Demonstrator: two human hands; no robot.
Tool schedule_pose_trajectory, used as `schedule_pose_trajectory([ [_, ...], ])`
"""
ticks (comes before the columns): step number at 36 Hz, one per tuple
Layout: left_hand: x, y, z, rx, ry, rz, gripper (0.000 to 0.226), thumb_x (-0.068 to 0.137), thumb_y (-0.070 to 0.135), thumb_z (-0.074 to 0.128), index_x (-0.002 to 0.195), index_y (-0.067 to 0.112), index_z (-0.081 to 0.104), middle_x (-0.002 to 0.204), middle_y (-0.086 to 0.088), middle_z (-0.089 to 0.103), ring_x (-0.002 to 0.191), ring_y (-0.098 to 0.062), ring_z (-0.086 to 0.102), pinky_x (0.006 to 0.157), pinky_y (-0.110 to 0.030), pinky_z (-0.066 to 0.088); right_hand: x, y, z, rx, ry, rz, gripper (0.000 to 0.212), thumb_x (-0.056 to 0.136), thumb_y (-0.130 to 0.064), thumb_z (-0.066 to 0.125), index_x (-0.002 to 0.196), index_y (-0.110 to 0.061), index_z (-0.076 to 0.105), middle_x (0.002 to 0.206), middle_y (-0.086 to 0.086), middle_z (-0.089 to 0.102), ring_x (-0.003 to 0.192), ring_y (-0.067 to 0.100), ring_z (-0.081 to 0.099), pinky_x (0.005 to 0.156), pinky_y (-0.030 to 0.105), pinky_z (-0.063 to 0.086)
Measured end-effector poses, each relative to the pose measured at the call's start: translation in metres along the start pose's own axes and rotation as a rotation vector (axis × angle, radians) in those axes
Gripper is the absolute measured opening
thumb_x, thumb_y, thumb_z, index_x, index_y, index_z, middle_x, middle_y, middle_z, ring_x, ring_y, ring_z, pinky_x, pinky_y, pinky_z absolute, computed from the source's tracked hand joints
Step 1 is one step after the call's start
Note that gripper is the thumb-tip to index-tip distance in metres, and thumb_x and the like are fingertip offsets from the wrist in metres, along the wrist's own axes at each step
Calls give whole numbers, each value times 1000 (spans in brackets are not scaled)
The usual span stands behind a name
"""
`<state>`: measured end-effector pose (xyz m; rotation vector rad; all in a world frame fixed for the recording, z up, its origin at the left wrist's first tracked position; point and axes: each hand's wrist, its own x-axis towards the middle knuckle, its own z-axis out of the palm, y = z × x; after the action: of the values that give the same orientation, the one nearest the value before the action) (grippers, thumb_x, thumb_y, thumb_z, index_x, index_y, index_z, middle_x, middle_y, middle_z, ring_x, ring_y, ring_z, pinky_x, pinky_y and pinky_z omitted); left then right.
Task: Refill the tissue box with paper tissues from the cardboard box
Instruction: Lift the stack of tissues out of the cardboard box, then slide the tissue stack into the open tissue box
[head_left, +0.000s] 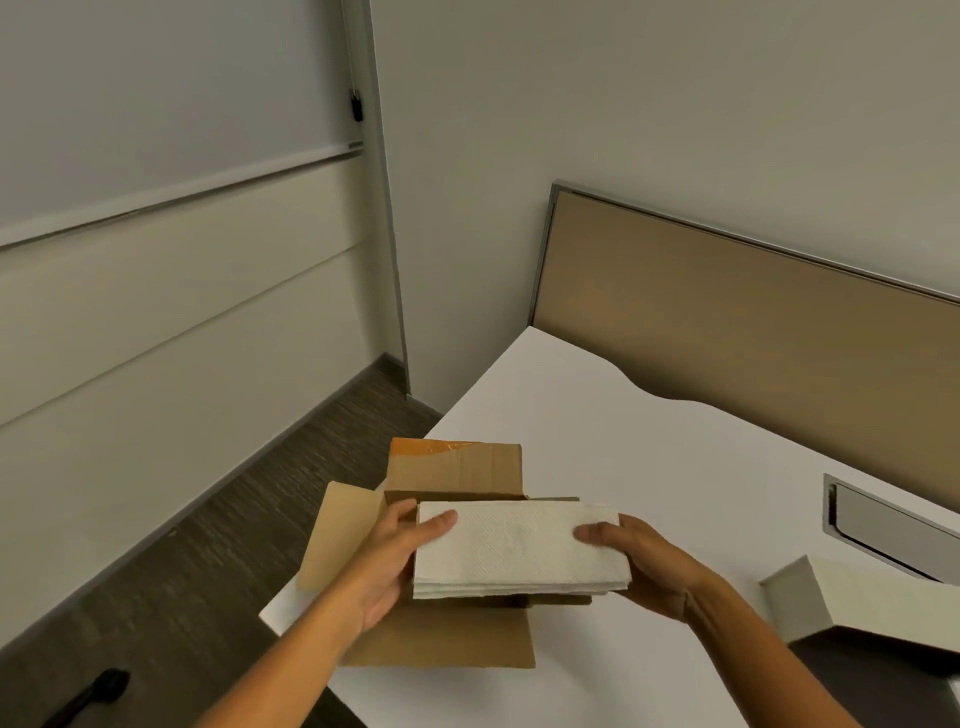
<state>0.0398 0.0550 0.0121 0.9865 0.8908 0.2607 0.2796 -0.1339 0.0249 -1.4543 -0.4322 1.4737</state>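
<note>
We see soft, embossed paper tissues (519, 551) over matt brown cardboard box (457, 473) (glossy orange tape at 11 o'clock) on a smooth white table (649, 457).

I see a white desk (649, 467) with a tan partition panel (753, 332) along its far edge, plain pale walls (623, 104), a whiteboard (156, 93) at left, and dark striped carpet (182, 561) below.

My hands sit over the open cardboard box (457, 587) at the desk's (649, 467) left edge, its flaps spread outward and blocking that side. The desk's middle lies bare toward the back partition (753, 332). Near the right edge, the tissue box (872, 597) and the cable hatch (883, 525) narrow my passage.
</note>
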Motion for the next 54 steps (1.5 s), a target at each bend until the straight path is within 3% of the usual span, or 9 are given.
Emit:
schedule_pose_trajectory([
  [7,-61,-78,69,293,-195,-123,87,65,51,82,134,31,33,121,-4,62,111,-23,60,104,-47,46,-126,99,-36,131,179,48,67,65,-30,84,124,-6,64,116,17,74,101,29,71,87,41,57],
  [13,-75,-99,92,429,-400,-111,111,57,32,93,134,40,13,127,-4,57,112,-18,60,84,-28,56,-163,138,-55,119,125,32,67,72,-18,84,132,-7,57,127,21,66,114,35,66,92,46,57],
  [20,-76,-163,114,787,-410,116,120,66,31,90,136,55,-4,125,12,42,112,-3,49,83,-6,44,-179,192,-60,-321,289,24,97,68,-30,91,144,-47,34,134,-5,53,122,19,54,97,24,53],
  [27,-70,-214,123,852,-422,229,105,76,26,83,133,61,2,125,15,41,115,2,49,91,-18,52,-193,227,-67,-451,399,-82,90,77,-19,87,144,-34,29,130,-6,53,119,2,54,94,19,52],
  [32,-65,-240,121,917,-345,273,97,74,38,82,132,63,9,122,17,45,119,-9,47,98,-28,51,-184,261,-78,-579,418,-74,79,79,-31,82,137,-46,31,136,-12,43,128,14,43,106,31,48],
  [38,-59,-257,110,1098,-367,288,89,79,40,76,139,43,10,131,26,30,136,-12,23,122,-47,9,-175,281,-89,-570,434,-71,85,69,-36,87,136,-45,35,130,-6,54,126,21,49,104,47,51],
  [41,-56,-257,110,1204,-370,341,84,79,38,74,136,39,11,137,12,28,140,-16,16,120,-40,-6,-177,275,-89,-542,434,-65,83,70,-26,88,135,-40,38,129,-2,59,124,20,54,103,45,52],
  [47,-48,-251,112,1152,-314,279,76,77,36,77,128,44,22,128,16,25,136,-17,15,120,-47,16,-175,273,-87,-473,459,-110,79,72,-16,88,137,-28,44,131,-5,62,126,17,56,103,36,53],
  [54,-47,-244,113,1166,-367,226,80,79,31,75,129,43,14,128,15,18,138,-12,1,121,-43,1,-169,271,-83,-405,426,-80,82,73,-7,84,138,-28,38,132,-4,58,124,8,54,97,21,50],
])
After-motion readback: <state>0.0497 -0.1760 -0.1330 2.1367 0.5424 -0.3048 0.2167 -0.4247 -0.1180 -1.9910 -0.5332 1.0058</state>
